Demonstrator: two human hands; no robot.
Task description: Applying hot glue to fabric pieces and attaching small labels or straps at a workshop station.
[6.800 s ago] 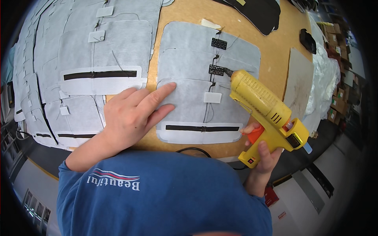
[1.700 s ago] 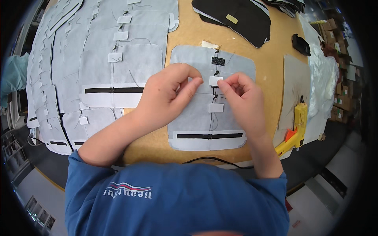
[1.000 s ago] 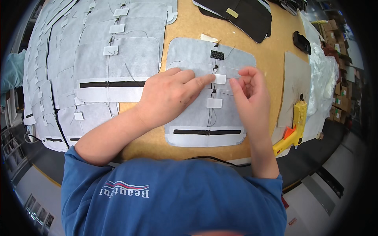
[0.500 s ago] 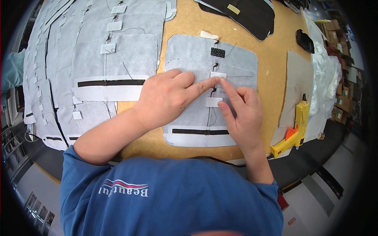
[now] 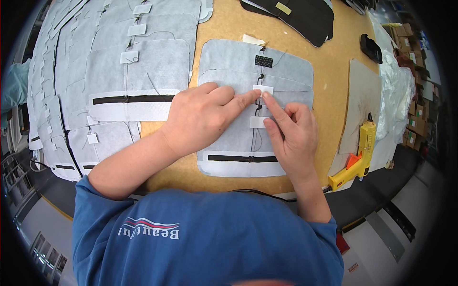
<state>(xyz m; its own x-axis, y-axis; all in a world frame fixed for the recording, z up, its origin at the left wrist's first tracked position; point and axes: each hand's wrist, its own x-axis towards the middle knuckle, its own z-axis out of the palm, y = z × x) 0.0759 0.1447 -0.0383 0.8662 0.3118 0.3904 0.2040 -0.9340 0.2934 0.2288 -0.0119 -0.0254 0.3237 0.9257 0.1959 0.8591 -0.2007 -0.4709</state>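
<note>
Left grip (image 5: 202, 117): closure unclear; right grip (image 5: 296, 133): digits parted. White patch (image 5: 267, 88) at index fingertips (image 5: 257, 93): probably light, flexible; best held by edges.

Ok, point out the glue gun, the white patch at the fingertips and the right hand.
Glue gun (image 5: 366, 145): head view, on its yellow barrel.
White patch (image 5: 268, 89): head view, on its uncovered upper right part.
Right hand (image 5: 296, 136): head view, on its middle.
</note>
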